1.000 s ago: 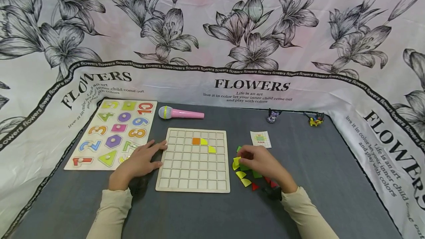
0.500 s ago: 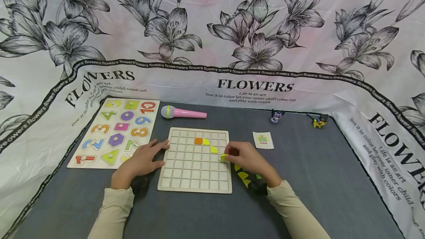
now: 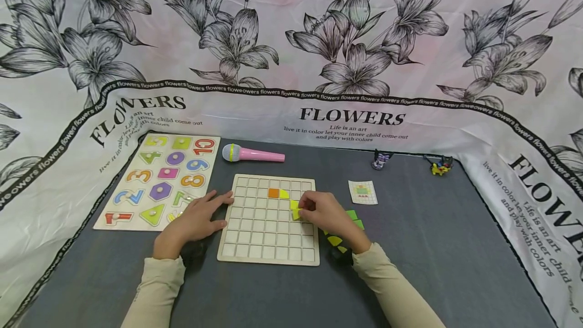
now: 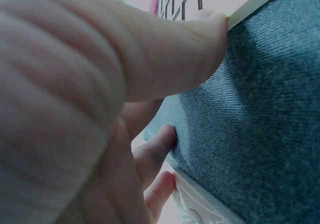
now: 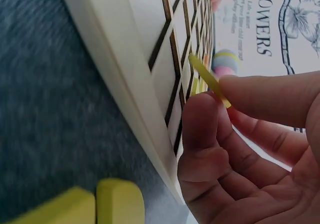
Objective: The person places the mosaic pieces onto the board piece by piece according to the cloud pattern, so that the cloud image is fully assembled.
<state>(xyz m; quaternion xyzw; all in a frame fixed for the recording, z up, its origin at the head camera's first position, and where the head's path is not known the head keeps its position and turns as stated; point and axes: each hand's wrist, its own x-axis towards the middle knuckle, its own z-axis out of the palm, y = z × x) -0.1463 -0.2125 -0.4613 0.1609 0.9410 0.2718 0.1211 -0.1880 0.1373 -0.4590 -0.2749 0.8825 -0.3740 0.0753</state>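
Grey felt table [image 3: 432, 247]: R grip [image 3: 319, 211] pinches thin yellow tile [image 3: 296, 213], L grip [image 3: 193, 219] prob. flat.

On the grey table [image 3: 455, 247] lie a number puzzle board [image 3: 159, 181] at the left, a pink toy microphone [image 3: 252, 154] behind, a small pattern card [image 3: 363, 192], and two little figures [image 3: 379, 159] near the flower-printed cloth [image 3: 291, 39].

Grey table [image 3: 432, 247] with grid board [image 3: 255, 239]
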